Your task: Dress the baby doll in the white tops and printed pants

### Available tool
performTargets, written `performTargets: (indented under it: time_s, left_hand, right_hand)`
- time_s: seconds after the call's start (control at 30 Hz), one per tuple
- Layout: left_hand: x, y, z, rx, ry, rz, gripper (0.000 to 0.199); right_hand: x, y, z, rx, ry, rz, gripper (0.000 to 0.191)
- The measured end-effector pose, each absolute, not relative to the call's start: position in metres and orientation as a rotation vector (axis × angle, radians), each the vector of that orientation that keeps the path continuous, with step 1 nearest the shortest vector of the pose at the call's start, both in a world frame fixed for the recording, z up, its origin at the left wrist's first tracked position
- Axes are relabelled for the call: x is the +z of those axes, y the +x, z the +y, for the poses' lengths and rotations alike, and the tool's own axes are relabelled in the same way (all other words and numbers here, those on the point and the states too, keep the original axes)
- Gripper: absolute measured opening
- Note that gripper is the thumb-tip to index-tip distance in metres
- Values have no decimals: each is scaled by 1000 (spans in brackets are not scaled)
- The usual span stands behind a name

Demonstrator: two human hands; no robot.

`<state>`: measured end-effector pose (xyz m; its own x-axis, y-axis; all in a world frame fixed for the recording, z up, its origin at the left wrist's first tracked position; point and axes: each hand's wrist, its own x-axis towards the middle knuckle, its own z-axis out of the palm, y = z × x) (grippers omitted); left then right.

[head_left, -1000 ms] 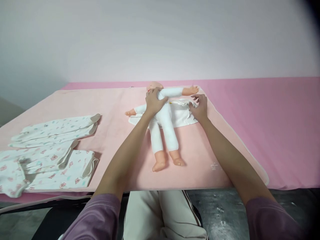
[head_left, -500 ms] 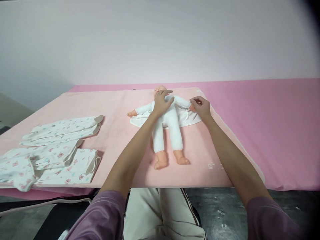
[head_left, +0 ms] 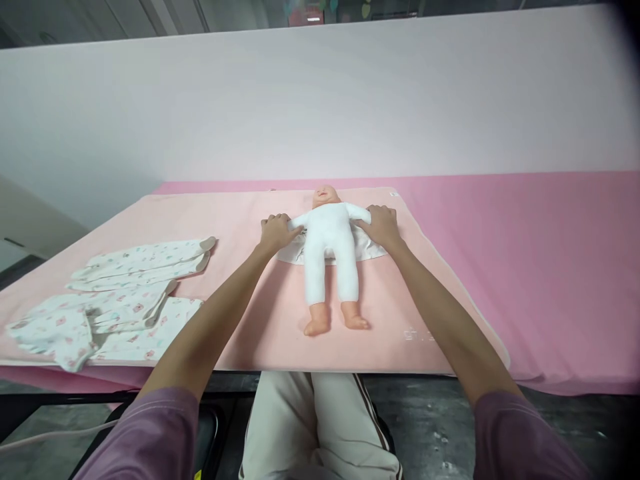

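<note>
A baby doll with a white cloth body lies on its back, its bare feet toward me. My left hand is closed around the doll's arm on the left side, thumb toward its body. Around the other arm my right hand is closed in the same way; both doll hands are hidden by my fingers. Beneath the doll's torso and arms a white garment is spread out, its upper part covered by the doll.
On the left of the peach mat lie several folded, printed baby clothes. A pink sheet covers the table to the right. Behind the table rises a pale wall.
My left hand has moved from the doll's chest to its left-side arm and grips it. My right hand now wraps the other arm. The arms are drawn closer to the body, and the view tilts up.
</note>
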<state>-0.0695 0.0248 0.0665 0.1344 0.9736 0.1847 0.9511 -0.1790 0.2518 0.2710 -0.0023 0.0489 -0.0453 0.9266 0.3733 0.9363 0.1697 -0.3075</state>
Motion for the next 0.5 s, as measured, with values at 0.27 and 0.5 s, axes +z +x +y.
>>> performTargets:
  time_s: [0.27, 0.5]
  left_hand:
    - [88, -8, 13, 538, 2354, 1762, 53]
    - [83, 134, -13, 572, 2220, 1429, 74]
  right_hand:
    - [109, 338, -31, -126, -1802, -1812, 37]
    - [139, 470, -74, -341, -2298, -1550, 43]
